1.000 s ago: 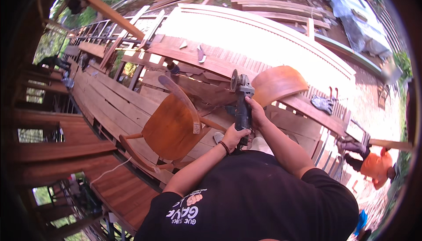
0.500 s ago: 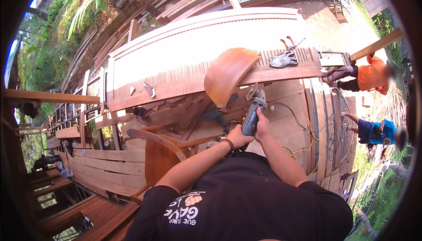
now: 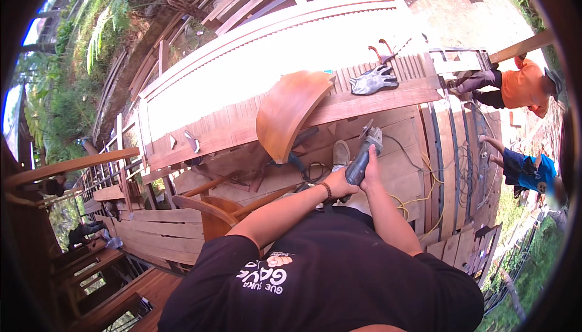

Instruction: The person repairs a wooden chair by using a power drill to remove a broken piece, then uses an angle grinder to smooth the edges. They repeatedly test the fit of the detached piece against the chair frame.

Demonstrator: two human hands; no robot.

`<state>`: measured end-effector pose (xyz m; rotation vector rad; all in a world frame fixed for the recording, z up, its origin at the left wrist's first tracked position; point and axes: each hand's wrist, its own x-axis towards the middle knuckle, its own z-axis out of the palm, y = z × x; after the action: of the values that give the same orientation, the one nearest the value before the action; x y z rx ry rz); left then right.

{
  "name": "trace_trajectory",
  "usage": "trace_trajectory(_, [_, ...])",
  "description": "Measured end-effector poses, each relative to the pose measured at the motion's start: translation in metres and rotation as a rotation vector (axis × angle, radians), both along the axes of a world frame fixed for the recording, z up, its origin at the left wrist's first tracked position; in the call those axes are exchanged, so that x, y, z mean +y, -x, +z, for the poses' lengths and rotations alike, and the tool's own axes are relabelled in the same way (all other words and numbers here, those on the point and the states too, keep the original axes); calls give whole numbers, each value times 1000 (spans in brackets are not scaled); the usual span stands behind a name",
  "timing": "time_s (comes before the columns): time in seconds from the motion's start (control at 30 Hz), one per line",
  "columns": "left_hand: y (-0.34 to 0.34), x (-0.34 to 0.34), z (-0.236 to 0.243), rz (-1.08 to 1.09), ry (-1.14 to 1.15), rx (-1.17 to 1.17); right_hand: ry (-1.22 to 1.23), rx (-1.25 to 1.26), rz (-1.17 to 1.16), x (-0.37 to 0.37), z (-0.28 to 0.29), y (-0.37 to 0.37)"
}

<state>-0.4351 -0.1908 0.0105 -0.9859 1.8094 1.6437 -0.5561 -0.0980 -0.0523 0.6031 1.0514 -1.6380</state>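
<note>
An angle grinder (image 3: 359, 166) with a dark body and a grey metal head is held in front of my torso, its disc pointing away from me. My left hand (image 3: 339, 185) wraps round the rear of its body, a beaded bracelet on that wrist. Along the right side of the body my right hand (image 3: 372, 175) is closed on it. The disc is apart from any wood. To the grinder's left, a curved, varnished wooden panel (image 3: 292, 112) leans over the near edge of the slatted bench (image 3: 242, 131).
A grey work glove (image 3: 374, 81) lies on the bench. A wooden chair (image 3: 213, 214) stands at my left. Yellow cable (image 3: 412, 202) curls over the plank floor at right. Two people, in an orange shirt (image 3: 522, 87) and a blue shirt (image 3: 535, 175), are at far right.
The view has shifted. The grinder has moved away from the curved panel, to the right. My shoe now shows beside it. Both hands keep their hold.
</note>
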Motion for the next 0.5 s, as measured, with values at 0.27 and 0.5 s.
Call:
trace_trajectory(0.27, [39,-43,-17,128,-193,182,246,-7,-5,-34,13,59])
trace_trajectory(0.5, [50,-152,-37,-116,1148,-321,-65,413,103,-37,24,94])
